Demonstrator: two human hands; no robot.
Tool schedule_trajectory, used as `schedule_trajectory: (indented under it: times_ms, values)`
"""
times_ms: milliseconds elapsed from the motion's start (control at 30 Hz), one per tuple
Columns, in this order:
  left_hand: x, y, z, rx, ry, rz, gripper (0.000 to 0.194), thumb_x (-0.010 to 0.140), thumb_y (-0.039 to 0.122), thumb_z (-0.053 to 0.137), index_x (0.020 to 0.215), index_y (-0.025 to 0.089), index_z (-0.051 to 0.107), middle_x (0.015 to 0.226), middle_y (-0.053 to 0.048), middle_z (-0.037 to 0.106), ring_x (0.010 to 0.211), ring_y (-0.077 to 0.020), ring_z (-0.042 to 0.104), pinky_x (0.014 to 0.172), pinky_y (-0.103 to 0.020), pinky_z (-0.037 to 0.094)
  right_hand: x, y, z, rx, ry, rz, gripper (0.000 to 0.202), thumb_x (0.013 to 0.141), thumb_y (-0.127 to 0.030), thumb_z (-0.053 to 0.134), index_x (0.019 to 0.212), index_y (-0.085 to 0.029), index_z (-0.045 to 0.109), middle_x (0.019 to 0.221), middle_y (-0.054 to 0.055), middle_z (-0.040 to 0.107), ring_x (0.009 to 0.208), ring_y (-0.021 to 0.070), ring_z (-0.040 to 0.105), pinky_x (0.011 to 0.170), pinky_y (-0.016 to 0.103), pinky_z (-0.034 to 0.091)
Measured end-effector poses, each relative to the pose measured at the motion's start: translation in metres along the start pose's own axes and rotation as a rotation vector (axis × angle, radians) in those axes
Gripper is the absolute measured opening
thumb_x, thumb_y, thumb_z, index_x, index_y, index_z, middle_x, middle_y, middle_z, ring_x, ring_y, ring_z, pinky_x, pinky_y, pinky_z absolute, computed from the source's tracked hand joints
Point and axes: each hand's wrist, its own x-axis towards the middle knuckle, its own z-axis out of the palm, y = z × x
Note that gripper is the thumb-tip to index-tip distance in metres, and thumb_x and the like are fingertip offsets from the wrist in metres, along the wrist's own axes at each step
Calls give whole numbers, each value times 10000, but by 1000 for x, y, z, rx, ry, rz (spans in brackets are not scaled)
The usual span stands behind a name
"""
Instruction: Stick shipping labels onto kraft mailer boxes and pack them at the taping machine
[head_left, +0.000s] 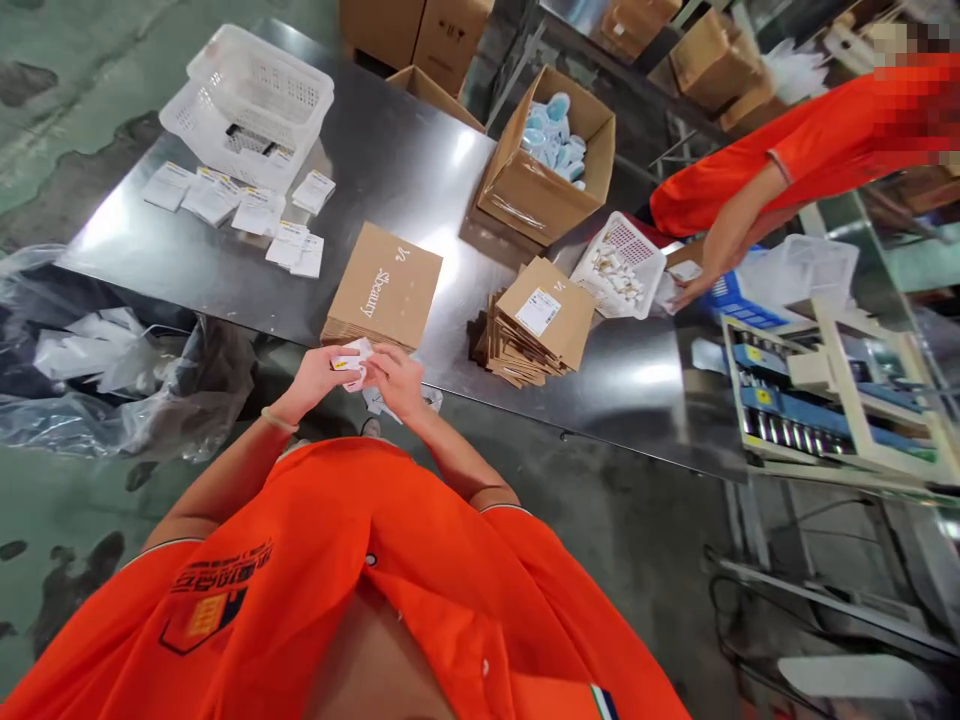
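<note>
My left hand (pixel 313 382) is closed on a small white label (pixel 352 362) with a yellow mark, held just off the table's front edge. Fingers of my right hand (pixel 399 380) pinch the label's other side, where the white paper looks bent. Right behind my hands lies a stack of flat brown cartons (pixel 386 280) with "beauty" printed on top. Farther right, a looser stack of flat cartons (pixel 566 310) has a white label stuck on its top piece. Several piles of white labels (pixel 259 212) lie at the left.
White plastic baskets (pixel 259 80) stand at the table's (pixel 375 130) back left. An open box (pixel 517 185) of pale blue items and a white basket (pixel 652 262) of small pieces stand right, beside a co-worker's hand (pixel 694 285). A plastic-lined bin (pixel 217 385) with paper scraps is at left.
</note>
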Motion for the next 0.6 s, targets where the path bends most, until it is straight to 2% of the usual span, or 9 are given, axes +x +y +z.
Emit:
schedule_trajectory:
  times_ms: [67,133,233,333,400,467,533,600]
  values:
    - [0,-2,3,-29,-84,-49,635,408,411,1094,936,144,864,930,-111,851,951,-353,800,957,-496,633,27,1,-15,-54,112,32,155,1030,-318,661,946,-238,763,1268,116,714,1136,254,683,968,378,585]
    - [-1,-7,6,-55,-118,-90,601,400,424,1098,880,151,862,933,-128,858,958,-377,803,969,-527,630,66,8,-30,-98,217,93,151,1030,-323,662,955,-227,752,1253,117,667,1176,263,647,981,386,584]
    - [0,-16,10,-72,-60,-128,614,350,435,1102,835,150,855,892,-136,852,938,-397,806,959,-561,625,127,26,-44,-143,283,195,117,990,-286,680,936,-200,739,1157,101,621,1162,268,608,1046,420,563]
    - [4,-26,8,-61,7,-141,622,340,434,1092,843,151,858,889,-128,853,936,-392,800,951,-557,626,162,42,-44,-177,259,289,102,962,-265,687,916,-190,738,1150,102,619,1162,279,590,1103,467,538]
    - [4,-36,-1,-12,26,-150,585,360,429,1077,823,154,850,861,-118,844,920,-383,792,919,-525,630,167,43,-39,-237,253,346,106,973,-262,681,989,-189,756,1197,122,630,1224,307,577,1130,504,525]
    - [0,-49,-17,93,30,-174,484,404,446,1049,717,172,801,738,-88,794,900,-386,779,857,-479,626,160,36,-32,-333,284,380,235,999,-266,676,1205,-182,752,1342,166,618,1343,350,548,1169,555,500]
    - [-9,-61,-36,192,47,-178,439,502,532,990,606,203,719,613,-65,703,893,-396,768,809,-450,615,147,22,-23,-428,296,350,459,1033,-278,662,1478,-164,641,1544,223,540,1491,387,481,1230,593,450]
    - [-17,-66,-53,191,75,-127,479,645,657,879,610,213,701,622,-90,691,918,-394,762,820,-458,617,135,8,-9,-476,193,243,622,1073,-342,641,1643,-141,492,1690,260,441,1606,398,396,1298,601,383]
